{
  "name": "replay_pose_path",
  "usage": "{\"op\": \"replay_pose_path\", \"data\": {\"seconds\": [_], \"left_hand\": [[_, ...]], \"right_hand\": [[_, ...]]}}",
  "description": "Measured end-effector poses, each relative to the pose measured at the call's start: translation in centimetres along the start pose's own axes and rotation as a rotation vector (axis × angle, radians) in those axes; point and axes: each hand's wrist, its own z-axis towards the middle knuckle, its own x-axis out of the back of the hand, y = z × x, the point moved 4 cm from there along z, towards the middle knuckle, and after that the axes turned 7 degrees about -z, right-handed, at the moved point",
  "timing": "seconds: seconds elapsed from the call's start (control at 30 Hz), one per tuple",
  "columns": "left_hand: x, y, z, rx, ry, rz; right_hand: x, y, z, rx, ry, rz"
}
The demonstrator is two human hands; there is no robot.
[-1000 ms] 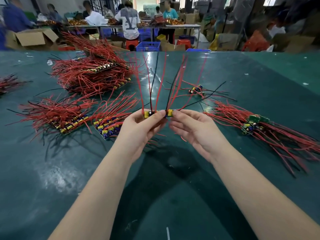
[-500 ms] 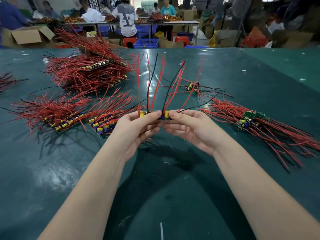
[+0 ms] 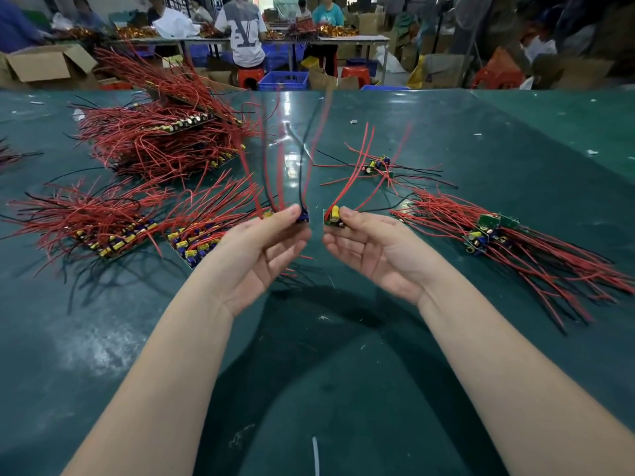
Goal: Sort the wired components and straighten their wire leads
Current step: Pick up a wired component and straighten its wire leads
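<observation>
- Toward the worktop's [image 3: 515, 139] left edge, two flat rows of sorted components [image 3: 113, 235] lie with their red leads fanned toward the far side; just right of them sits a second row [image 3: 196, 242], and behind both a larger heap [image 3: 161, 139] rests nearer the far left corner.
- Above the middle of the worktop, the left hand [image 3: 261, 245] pinches a small blue-bodied component [image 3: 302, 216] between thumb and fingertips, its red and black leads [image 3: 295, 159] rising upright; they are blurred, so how straight they are cannot be told.
- Just beside it, apart by a small gap, the right hand [image 3: 374, 249] pinches a green board with a yellow capacitor [image 3: 333, 216], its leads [image 3: 357, 170] splaying up and rightward, visibly bent.
- Behind the right hand a stray component [image 3: 378, 164] lies alone with crossed wires.
- Toward the right edge sits an unsorted-looking bundle [image 3: 491, 231], leads trailing to the near right.
- Judgement: two units are held apart, so the step in hand is separating and straightening. The next move probably calls for freeing one hand to stroke the bent leads straight, then laying each unit on its matching row without tangling the neighbours' wires.
</observation>
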Motion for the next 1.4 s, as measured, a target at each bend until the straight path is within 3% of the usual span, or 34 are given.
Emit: {"op": "replay_pose_path", "data": {"seconds": [0.13, 0.23, 0.3, 0.43, 0.5, 0.7, 0.93, 1.2, 1.4], "left_hand": [[1.6, 1.5, 0.6, -0.29, 0.207, 0.212], [2.1, 1.7, 0.5, -0.374, 0.284, 0.412], [2.0, 1.3, 0.6, -0.318, 0.285, 0.451], [1.5, 1.1, 0.4, -0.149, 0.258, 0.269], [1.3, 1.4, 0.2, -0.261, 0.252, 0.378], [-0.8, 1.0, -0.7, -0.583, 0.023, 0.798], [-1.0, 1.0, -1.1, -0.762, 0.095, 0.871], [-1.4, 0.4, -1.3, -0.889, 0.187, 0.838], [-1.7, 0.0, -1.7, -0.997, 0.174, 0.898]], "right_hand": [[0.2, -0.1, 0.0, 0.002, 0.065, -0.052], [0.3, 0.0, 0.1, 0.021, 0.104, -0.135], [0.3, -0.1, 0.1, 0.031, 0.126, -0.154], [0.5, -0.5, 0.0, 0.095, 0.208, -0.211], [0.4, -0.7, -0.1, 0.129, 0.24, -0.249], [-0.7, -0.7, -0.4, 0.164, 0.234, -0.384], [-0.7, -0.3, -0.6, 0.218, 0.356, -0.613], [-0.5, -0.1, -0.6, 0.32, 0.414, -0.336], [-0.3, 0.7, -0.3, 0.162, 0.402, -0.066]]}}
